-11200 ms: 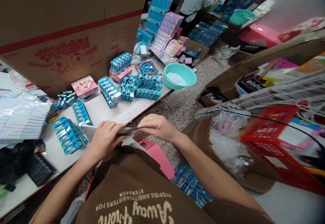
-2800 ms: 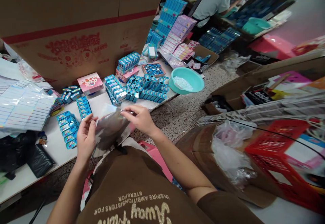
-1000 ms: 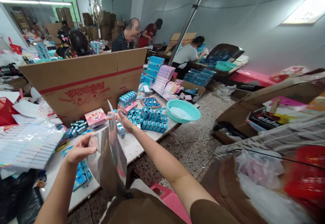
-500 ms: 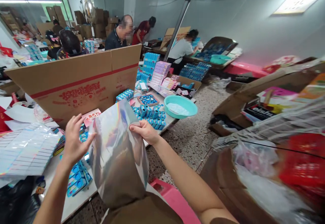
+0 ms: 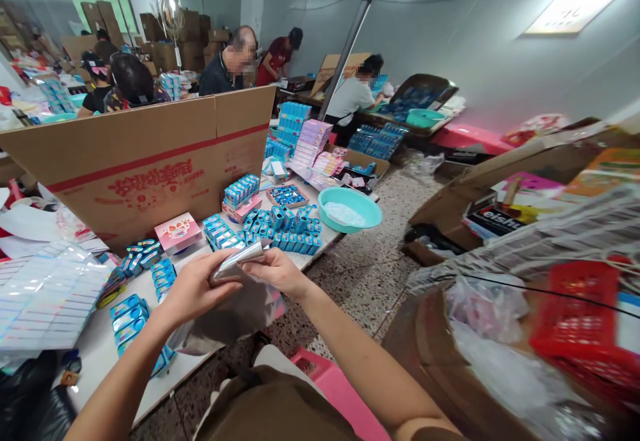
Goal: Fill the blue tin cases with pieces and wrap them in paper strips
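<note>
A shiny silvery film sheet (image 5: 225, 314) hangs below my hands, its upper edge bunched or folded between them. My left hand (image 5: 203, 284) is wrapped round the film's left part. The fingers of my right hand (image 5: 277, 271) pinch it at the right end. Beyond the hands, small blue boxes (image 5: 295, 234) stand in rows on the white table (image 5: 103, 387). A pink and white box (image 5: 179, 231) lies behind my left hand, and more blue boxes (image 5: 129, 321) are to the left of my left forearm.
A large cardboard sheet or box (image 5: 150, 167) stands at the table's back. A turquoise basin (image 5: 350, 209) sits at the right table edge. Striped clear sheets (image 5: 55, 294) lie left. A pink stool (image 5: 340, 394) is below, a red basket (image 5: 575, 307) right. Several people work behind.
My left hand has moved right and closed on the film, which was spread upright before. Its top is now folded down, uncovering the boxes and the pink and white box behind.
</note>
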`<state>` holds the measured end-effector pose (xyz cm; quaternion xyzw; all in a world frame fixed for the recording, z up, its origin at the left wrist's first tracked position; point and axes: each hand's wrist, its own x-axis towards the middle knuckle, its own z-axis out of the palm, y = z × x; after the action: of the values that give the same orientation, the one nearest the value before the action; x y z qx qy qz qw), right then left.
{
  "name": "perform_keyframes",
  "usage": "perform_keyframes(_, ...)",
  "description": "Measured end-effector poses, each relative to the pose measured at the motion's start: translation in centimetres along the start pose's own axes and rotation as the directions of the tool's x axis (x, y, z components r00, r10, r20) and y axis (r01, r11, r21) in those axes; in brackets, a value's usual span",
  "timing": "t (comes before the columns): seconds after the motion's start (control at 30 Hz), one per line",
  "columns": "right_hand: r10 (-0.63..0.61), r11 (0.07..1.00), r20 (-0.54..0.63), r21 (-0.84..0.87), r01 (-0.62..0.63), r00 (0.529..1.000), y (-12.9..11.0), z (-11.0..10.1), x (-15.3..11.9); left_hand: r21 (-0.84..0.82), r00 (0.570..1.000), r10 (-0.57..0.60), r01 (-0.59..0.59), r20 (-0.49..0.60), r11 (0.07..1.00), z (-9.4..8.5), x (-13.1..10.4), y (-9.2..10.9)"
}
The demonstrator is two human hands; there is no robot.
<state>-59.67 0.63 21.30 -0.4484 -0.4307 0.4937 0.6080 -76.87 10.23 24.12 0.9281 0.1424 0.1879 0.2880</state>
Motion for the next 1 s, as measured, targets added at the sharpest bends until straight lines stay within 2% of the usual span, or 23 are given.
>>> perform_keyframes(0.17,0.047,0.996,-0.081,-0.066,-0.053,0.996,0.7,0.1,0.2,0.124,0.991,-0.13,0.132,-0.027,0.983,1.8,-1.1,-0.9)
perform_keyframes(0.27,0.057,0.99,-0.088,-0.127,-0.068,0.994,1.2,0.2,0.2,0.09,0.989,-0.148,0.148,-0.014,0.985,2.7,-1.8,-0.8)
perform_keyframes(0.33,0.03,0.973,-0.083,-0.227,-0.048,0.996,1.7,0.2,0.1,0.028,0.984,-0.176,0.177,-0.018,0.984,3.5,-2.4,-0.6)
perform_keyframes(0.4,-0.075,0.921,-0.123,-0.389,0.021,0.99,2.3,0.3,-0.1,-0.02,0.971,-0.237,0.236,-0.042,0.971,4.6,-3.1,-0.5)
perform_keyframes(0.43,-0.167,0.87,-0.171,-0.49,0.064,0.971,2.7,0.4,-0.3,-0.031,0.959,-0.277,0.275,-0.063,0.961,5.2,-3.5,-0.4)
perform_keyframes(0.47,-0.278,0.799,-0.228,-0.594,0.093,0.933,3.1,0.5,-0.6,-0.039,0.942,-0.32,0.318,-0.096,0.947,5.8,-3.9,-0.3)
perform_keyframes(0.53,-0.487,0.643,-0.31,-0.76,0.095,0.816,4.2,0.9,-1.3,-0.065,0.898,-0.4,0.395,-0.185,0.916,7.3,-4.5,-0.2)
perform_keyframes(0.57,-0.544,0.585,-0.316,-0.807,0.082,0.777,4.8,1.3,-1.7,-0.082,0.873,-0.43,0.422,-0.23,0.903,8.0,-4.7,-0.1)
perform_keyframes(0.6,-0.56,0.553,-0.301,-0.83,0.077,0.772,5.5,1.7,-2.2,-0.102,0.852,-0.452,0.441,-0.264,0.891,8.7,-4.9,0.0)
perform_keyframes(0.67,-0.487,0.579,-0.241,-0.809,0.103,0.84,7.0,2.7,-3.2,-0.138,0.823,-0.488,0.469,-0.29,0.872,10.2,-5.2,0.4)
perform_keyframes(0.73,-0.351,0.69,-0.201,-0.716,0.108,0.914,8.2,3.7,-4.2,-0.157,0.809,-0.518,0.493,-0.278,0.855,11.4,-5.3,1.0)
perform_keyframes(0.77,-0.287,0.751,-0.202,-0.654,0.089,0.936,8.7,4.0,-4.6,-0.161,0.804,-0.528,0.503,-0.275,0.849,11.9,-5.5,1.3)
perform_keyframes(0.87,-0.141,0.869,-0.235,-0.495,0.007,0.962,9.2,4.6,-5.1,-0.152,0.818,-0.499,0.475,-0.287,0.867,13.1,-6.0,2.0)
perform_keyframes(1.0,-0.056,0.896,-0.17,-0.443,-0.025,0.984,8.3,3.6,-4.4,-0.129,0.874,-0.39,0.369,-0.289,0.921,13.7,-6.9,1.9)
